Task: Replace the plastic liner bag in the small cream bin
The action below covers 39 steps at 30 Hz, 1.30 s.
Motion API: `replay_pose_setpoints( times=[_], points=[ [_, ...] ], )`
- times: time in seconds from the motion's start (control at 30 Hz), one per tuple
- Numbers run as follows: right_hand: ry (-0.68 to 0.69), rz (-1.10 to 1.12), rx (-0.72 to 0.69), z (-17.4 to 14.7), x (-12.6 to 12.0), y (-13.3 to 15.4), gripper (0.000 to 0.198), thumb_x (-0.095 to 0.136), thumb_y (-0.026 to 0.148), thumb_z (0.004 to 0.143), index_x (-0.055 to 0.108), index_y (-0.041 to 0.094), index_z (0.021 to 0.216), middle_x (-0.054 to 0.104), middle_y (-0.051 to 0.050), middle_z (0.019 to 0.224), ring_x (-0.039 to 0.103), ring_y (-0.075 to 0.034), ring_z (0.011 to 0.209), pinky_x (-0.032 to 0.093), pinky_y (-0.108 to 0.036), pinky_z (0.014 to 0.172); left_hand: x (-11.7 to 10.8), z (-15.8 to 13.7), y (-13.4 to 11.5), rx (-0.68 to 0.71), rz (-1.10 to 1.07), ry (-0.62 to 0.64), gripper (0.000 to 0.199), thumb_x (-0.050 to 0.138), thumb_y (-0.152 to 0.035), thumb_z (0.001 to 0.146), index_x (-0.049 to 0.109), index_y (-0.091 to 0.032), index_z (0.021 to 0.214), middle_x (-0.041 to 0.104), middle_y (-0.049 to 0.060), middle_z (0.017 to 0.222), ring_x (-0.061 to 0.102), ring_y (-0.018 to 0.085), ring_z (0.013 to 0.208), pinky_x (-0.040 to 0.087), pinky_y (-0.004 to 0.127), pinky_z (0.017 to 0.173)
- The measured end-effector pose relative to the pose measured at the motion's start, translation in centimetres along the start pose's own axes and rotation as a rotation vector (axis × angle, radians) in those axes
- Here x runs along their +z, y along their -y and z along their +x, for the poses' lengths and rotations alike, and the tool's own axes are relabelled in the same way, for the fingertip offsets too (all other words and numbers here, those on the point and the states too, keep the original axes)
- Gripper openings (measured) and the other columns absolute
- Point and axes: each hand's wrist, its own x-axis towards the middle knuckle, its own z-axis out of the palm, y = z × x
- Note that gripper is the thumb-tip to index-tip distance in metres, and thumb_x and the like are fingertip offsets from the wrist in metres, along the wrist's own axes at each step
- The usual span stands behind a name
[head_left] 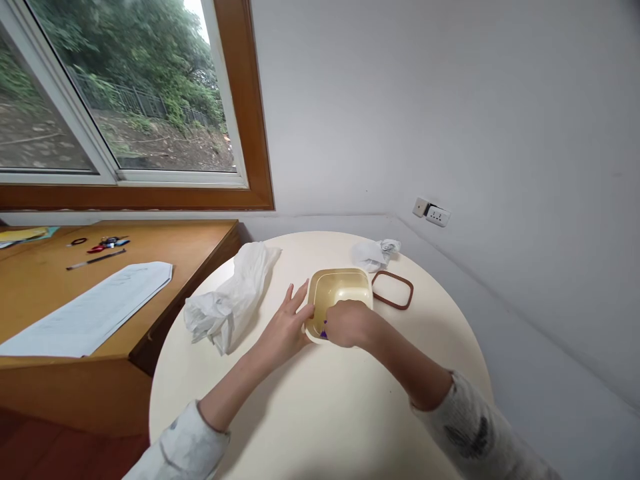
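Note:
A gold-yellow square plastic container (345, 280) stands on the round cream table (320, 413). My left hand (286, 322) grips its left side, thumb over the rim and fingers along the outside wall. My right hand (350, 323) reaches down inside, its fingers curled and closed. Small purple bits (324, 333) show beside those fingers in the container's near left corner. What the right fingertips hold is hidden behind the hand. Just to the right of the container lies a brown rounded-square frame (393, 290), apart from both hands.
A crumpled white plastic bag (235, 293) lies at the table's left, and a smaller one (375, 255) at the back right. On the wooden desk (200, 233) at left are paper sheets (100, 310), a pen (96, 259) and keys (111, 242). A wall socket (438, 215) is behind.

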Motion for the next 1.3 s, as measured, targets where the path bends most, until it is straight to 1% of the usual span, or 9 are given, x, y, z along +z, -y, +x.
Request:
replay_pose_setpoints(
  times=[0.13,0.27,0.43,0.63,0.87,1.0,1.1,1.2,1.3],
  points=[
    [-0.043,-0.062,-0.103,-3.3,-0.5,0.0,0.02,0.045,0.012,0.078,0.064,0.016,0.081,0.065,-0.006,0.074,0.06,-0.019,0.07,0.036,-0.025,0.05,-1.0,0.5,0.0,0.022,0.007,0.036,0.013,0.059,-0.017,0.072,0.048,-0.019,0.08,0.038,0.015,0.136,0.025,0.026,0.132,0.02,0.053,0.108],
    [-0.29,-0.121,-0.229,-4.4,0.5,-0.6,0.025,0.038,0.02,0.087,0.061,0.014,0.076,0.064,-0.006,0.069,0.058,-0.017,0.062,0.032,-0.027,0.052,-2.3,0.9,0.9,0.013,0.03,0.05,0.014,0.06,-0.017,0.072,0.048,-0.019,0.079,0.037,0.014,0.137,0.028,0.025,0.131,0.019,0.05,0.109],
    [-0.515,-0.133,-0.285,-3.3,2.4,-1.3,0.019,0.042,0.024,0.088,0.057,0.012,0.084,0.061,-0.004,0.067,0.054,-0.015,0.059,0.031,-0.03,0.06,-4.1,0.9,1.9,0.026,0.044,0.046,0.012,0.056,-0.022,0.077,0.044,-0.019,0.079,0.036,0.015,0.138,0.029,0.024,0.131,0.021,0.052,0.107],
    [-0.799,-0.062,-0.4,-1.4,5.1,-1.5,0.014,0.041,0.021,0.087,0.052,0.015,0.081,0.058,-0.003,0.071,0.05,-0.014,0.068,0.027,-0.029,0.064,-4.9,0.2,2.8,0.075,0.071,0.048,0.01,0.049,-0.011,0.078,0.045,-0.019,0.083,0.029,0.014,0.142,0.034,0.022,0.128,0.021,0.05,0.109],
    [-0.964,0.007,-0.397,0.9,8.0,-0.8,0.013,0.04,0.015,0.086,0.051,0.015,0.078,0.054,-0.001,0.067,0.045,-0.014,0.066,0.026,-0.029,0.064,-5.0,-0.6,3.7,0.051,0.037,0.07,0.008,0.043,-0.018,0.085,0.048,-0.019,0.092,0.035,0.011,0.14,0.038,0.023,0.126,0.035,0.046,0.103],
    [-1.044,0.047,-0.352,1.7,8.7,-0.2,0.016,0.04,0.015,0.086,0.05,0.016,0.073,0.052,0.0,0.062,0.044,-0.013,0.062,0.025,-0.028,0.062,-4.1,-1.3,3.9,-0.009,-0.04,0.06,0.012,0.043,-0.017,0.086,0.048,-0.02,0.097,0.034,0.011,0.14,0.037,0.023,0.127,0.042,0.042,0.098],
    [-1.092,0.103,-0.259,2.0,8.8,0.2,0.018,0.04,0.018,0.086,0.049,0.016,0.071,0.051,-0.001,0.06,0.044,-0.013,0.059,0.025,-0.028,0.06,-2.4,-2.0,3.8,-0.048,-0.162,-0.064,0.031,0.047,-0.016,0.085,0.041,-0.022,0.115,0.034,0.013,0.138,0.034,0.023,0.128,0.04,0.043,0.099],
    [-1.116,0.176,-0.147,2.4,8.8,0.7,0.017,0.044,0.021,0.085,0.049,0.017,0.069,0.053,-0.001,0.061,0.047,-0.014,0.06,0.027,-0.028,0.06,0.4,-2.5,3.3,-0.077,-0.289,-0.212,0.074,0.061,-0.022,0.078,0.014,-0.025,0.134,0.02,0.018,0.143,0.026,0.027,0.132,0.034,0.05,0.101],
    [-1.116,0.221,-0.092,2.6,8.7,1.4,0.013,0.046,0.02,0.083,0.049,0.017,0.07,0.055,-0.002,0.062,0.05,-0.015,0.061,0.029,-0.028,0.06,3.4,-2.8,2.5,-0.09,-0.294,-0.254,0.104,0.071,-0.024,0.068,-0.007,-0.026,0.137,0.007,0.022,0.145,0.017,0.032,0.134,0.029,0.056,0.101]
  ],
)
